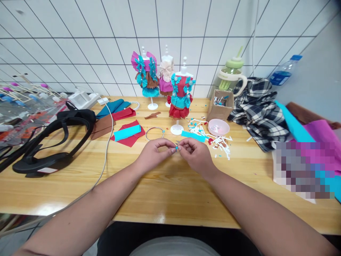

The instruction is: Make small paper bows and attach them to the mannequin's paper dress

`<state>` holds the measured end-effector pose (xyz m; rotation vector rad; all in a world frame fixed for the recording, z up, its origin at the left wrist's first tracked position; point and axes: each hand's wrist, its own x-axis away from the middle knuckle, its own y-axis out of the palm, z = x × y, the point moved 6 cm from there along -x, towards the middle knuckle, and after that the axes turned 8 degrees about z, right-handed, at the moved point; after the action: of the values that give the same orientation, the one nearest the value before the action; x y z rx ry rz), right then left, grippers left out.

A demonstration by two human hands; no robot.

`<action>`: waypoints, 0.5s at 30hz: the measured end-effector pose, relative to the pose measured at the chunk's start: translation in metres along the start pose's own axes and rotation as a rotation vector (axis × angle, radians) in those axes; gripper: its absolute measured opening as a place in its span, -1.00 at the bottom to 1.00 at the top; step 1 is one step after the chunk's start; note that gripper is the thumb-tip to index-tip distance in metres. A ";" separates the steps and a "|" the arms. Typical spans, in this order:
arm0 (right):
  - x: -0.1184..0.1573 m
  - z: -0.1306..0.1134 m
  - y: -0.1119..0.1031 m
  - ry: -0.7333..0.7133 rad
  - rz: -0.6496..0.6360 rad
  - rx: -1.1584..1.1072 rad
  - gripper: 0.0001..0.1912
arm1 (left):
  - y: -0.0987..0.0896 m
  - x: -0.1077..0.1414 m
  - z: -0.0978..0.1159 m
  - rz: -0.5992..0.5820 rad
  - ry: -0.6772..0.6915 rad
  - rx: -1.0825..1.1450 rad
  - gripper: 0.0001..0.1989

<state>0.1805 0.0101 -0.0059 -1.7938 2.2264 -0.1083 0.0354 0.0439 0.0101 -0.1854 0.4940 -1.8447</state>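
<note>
Between the fingertips of my left hand (159, 153) and my right hand (195, 154) is a tiny blue piece (176, 147). Both hands are pinched on it, close together above the wooden table (170, 192). Just beyond them stands a small white mannequin with a red and turquoise dress (183, 90). A turquoise strip (193, 136) lies behind my right hand, beside white scraps (220, 142). Scissor tips show partly behind my fingers. A thin wire ring (155, 128) lies behind my left hand.
Two more dressed mannequins (147, 76) stand by the wall. At right are a pink bowl (218, 127), a cardboard box (220, 110), a green-lidded jug (231, 76) and plaid cloth (258, 110). Folded coloured paper (127, 132), a cable (108, 149) and a black headset (57, 163) lie left.
</note>
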 end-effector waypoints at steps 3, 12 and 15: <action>0.000 0.001 0.000 0.014 0.007 -0.011 -0.87 | -0.002 0.000 -0.001 0.045 -0.008 0.007 -0.82; -0.004 0.004 -0.001 0.006 0.005 0.040 -0.89 | 0.003 0.000 -0.002 -0.035 -0.029 0.008 -0.73; -0.002 0.001 -0.001 -0.014 0.001 0.063 -0.89 | 0.000 -0.001 -0.003 0.015 -0.019 0.004 -0.77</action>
<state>0.1815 0.0115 -0.0062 -1.7549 2.1889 -0.1633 0.0343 0.0455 0.0073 -0.1961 0.4773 -1.8270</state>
